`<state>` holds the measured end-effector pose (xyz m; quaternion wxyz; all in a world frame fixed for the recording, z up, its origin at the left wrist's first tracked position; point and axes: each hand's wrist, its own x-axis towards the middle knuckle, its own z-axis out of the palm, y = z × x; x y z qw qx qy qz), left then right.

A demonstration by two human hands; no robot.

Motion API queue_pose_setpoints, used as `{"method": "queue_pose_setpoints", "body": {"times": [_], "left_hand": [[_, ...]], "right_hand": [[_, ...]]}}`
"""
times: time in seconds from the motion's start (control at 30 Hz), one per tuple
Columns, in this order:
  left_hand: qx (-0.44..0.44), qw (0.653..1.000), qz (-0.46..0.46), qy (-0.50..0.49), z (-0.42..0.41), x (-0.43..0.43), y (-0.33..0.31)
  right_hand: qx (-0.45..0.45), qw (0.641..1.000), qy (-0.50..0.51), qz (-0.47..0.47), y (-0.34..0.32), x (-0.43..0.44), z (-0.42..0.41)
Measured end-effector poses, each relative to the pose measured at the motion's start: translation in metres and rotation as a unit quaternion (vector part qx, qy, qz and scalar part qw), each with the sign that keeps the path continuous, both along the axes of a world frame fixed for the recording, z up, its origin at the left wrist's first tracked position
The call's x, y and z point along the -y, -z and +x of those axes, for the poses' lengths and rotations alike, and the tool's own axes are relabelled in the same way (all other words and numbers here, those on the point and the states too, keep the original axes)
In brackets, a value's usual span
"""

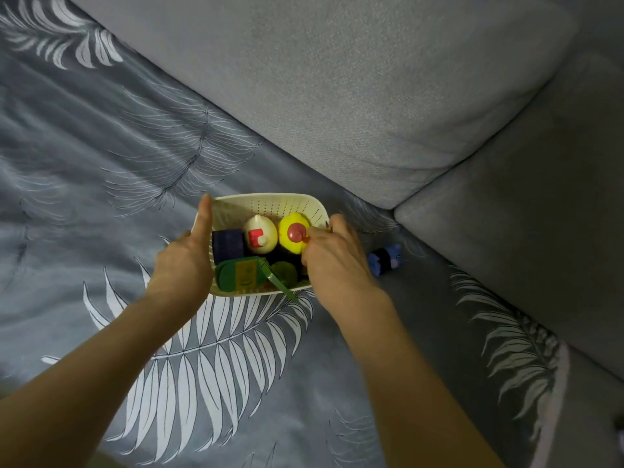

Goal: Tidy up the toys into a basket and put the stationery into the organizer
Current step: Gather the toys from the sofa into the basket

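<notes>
A cream perforated basket (270,202) sits on the patterned bedspread. Inside lie a yellow round toy with a red knob (293,233), a white toy with a red mark (260,235), a dark blue block (228,246), a green flat toy (238,275) and a green stick (278,282). My left hand (184,265) grips the basket's left rim, thumb up along the wall. My right hand (332,258) reaches over the right rim, fingertips pinched on the red knob of the yellow toy. A small blue toy (385,260) lies on the bedspread to the right of the basket.
The grey bedspread with white feather print (202,349) covers the surface. Grey cushions (371,96) run diagonally behind the basket, another (523,231) at the right.
</notes>
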<state>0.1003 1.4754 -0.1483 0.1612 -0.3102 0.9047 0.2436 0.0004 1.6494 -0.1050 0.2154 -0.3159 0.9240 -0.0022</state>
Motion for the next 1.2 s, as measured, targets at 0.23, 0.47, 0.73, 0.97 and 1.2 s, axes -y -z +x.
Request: {"method": "queue_pose_setpoints", "body": {"times": [0.23,0.47,0.73,0.97,1.2], "left_hand": [[-0.019,1.0,-0.008,-0.001,-0.001,-0.002,0.002],[0.003,1.0,-0.023,-0.001,-0.003,-0.003,0.005],[0.018,0.999,-0.025,-0.009,-0.005,-0.004,0.001],[0.027,0.999,-0.017,-0.01,-0.004,-0.004,-0.005],[0.013,1.0,0.007,-0.012,-0.002,0.001,0.0]], "right_hand": [[-0.131,0.965,0.11,-0.197,0.02,-0.047,-0.027],[0.007,0.983,0.142,0.119,0.1,-0.1,-0.057],[-0.111,0.96,0.202,-0.161,0.047,-0.071,-0.064],[-0.06,0.982,-0.056,-0.17,-0.012,0.024,-0.015],[-0.076,0.977,0.007,-0.201,0.012,0.015,0.007]]}}
